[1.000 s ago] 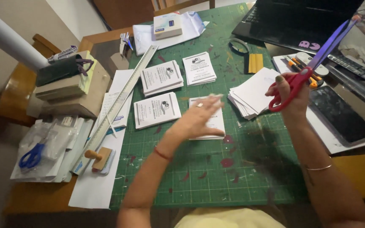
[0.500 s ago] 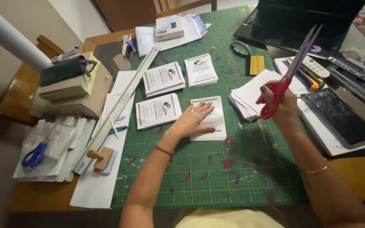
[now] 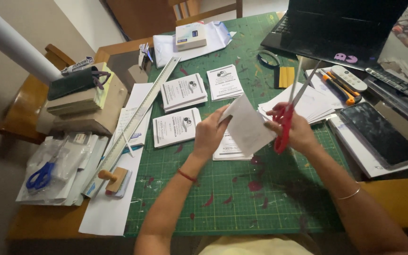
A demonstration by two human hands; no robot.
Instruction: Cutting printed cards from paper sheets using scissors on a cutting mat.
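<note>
Left hand (image 3: pixel 209 134) grips a white paper sheet (image 3: pixel 247 126), lifted above the green cutting mat (image 3: pixel 242 198). Right hand (image 3: pixel 297 131) is closed around red-handled scissors (image 3: pixel 290 113), blades up, just beside the sheet. Beyond: printed card stacks (image 3: pixel 183 92), metal ruler (image 3: pixel 140 111), black laptop (image 3: pixel 341 23).

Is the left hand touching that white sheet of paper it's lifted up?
Touching. The head view shows the left hand pinching the white sheet by its left edge, fingers wrapped over it, above the green cutting mat.
</note>
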